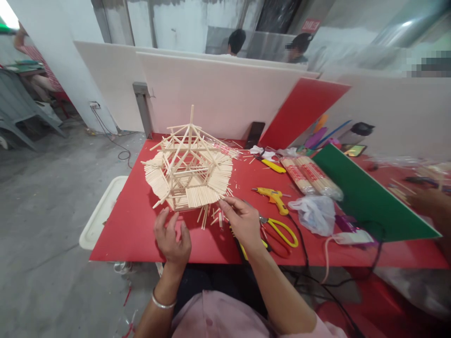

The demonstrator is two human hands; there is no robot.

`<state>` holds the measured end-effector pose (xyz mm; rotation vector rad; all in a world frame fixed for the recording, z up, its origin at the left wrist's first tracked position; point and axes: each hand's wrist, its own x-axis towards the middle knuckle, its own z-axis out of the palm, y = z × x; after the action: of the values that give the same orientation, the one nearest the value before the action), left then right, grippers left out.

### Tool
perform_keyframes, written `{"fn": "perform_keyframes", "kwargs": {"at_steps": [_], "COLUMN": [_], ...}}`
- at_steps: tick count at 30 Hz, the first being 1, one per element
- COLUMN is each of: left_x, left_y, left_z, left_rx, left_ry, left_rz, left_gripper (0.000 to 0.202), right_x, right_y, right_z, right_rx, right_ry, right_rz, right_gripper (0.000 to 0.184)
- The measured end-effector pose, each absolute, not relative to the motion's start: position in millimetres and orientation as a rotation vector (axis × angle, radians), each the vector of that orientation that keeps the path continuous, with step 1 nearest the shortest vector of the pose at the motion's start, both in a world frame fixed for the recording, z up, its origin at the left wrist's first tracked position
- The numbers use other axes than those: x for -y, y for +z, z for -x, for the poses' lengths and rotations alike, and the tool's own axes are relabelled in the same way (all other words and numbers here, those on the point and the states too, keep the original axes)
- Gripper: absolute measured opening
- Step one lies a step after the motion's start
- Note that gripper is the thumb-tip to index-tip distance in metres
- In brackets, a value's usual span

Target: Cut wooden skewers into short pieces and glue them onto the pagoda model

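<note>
A pavilion-like model (202,196) made of thin wooden sticks stands on the red tabletop (134,230). It has an open frame with a pointed top and a ring of slanted panels of sticks laid side by side. My right hand (241,220) pinches thumb and fingers together at the model's lower right edge; whatever is between the fingertips is too small to make out. My left hand (172,237) is in front of the model, palm up, with fingers apart and holding nothing. Loose sticks (203,217) lie under the model's front edge.
Right of the model lie a yellow glue gun (273,197), yellow-handled pliers (283,230), a yellow cutter (273,165), bundled sticks (310,176) and a plastic bag (315,213). A green board (373,197) rests beyond them. White panels (211,94) stand behind. Other people are nearby.
</note>
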<state>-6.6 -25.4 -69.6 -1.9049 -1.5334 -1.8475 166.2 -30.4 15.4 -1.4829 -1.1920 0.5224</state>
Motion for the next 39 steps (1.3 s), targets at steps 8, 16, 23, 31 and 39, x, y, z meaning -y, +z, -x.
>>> {"fn": "perform_keyframes", "kwargs": {"at_steps": [8, 16, 23, 31, 39], "left_x": [16.1, 15.9, 16.4, 16.0, 17.0], "left_y": [-64.6, -72.6, -74.6, -77.9, -77.5], "left_z": [1.8, 2.0, 3.1, 4.7, 6.2], "left_rx": [1.459, 1.53, 1.527, 1.538, 1.576], "left_ry": [-1.784, -1.798, -1.799, -1.824, -1.857], "left_rz": [1.947, 1.945, 1.95, 1.965, 1.969], "left_gripper": [0.035, 0.036, 0.039, 0.039, 0.037], "right_x": [30.3, 28.6, 28.3, 27.9, 27.4], "right_y": [18.0, 19.1, 17.0, 19.5, 18.6], "right_z": [-165.4, -164.3, -165.4, -164.3, -164.6], "right_rx": [1.191, 1.194, 1.185, 1.192, 1.199], "right_ry": [0.542, 0.552, 0.559, 0.557, 0.56], "right_rz": [1.459, 1.451, 1.456, 1.439, 1.426], "right_gripper": [0.022, 0.023, 0.027, 0.027, 0.025]}}
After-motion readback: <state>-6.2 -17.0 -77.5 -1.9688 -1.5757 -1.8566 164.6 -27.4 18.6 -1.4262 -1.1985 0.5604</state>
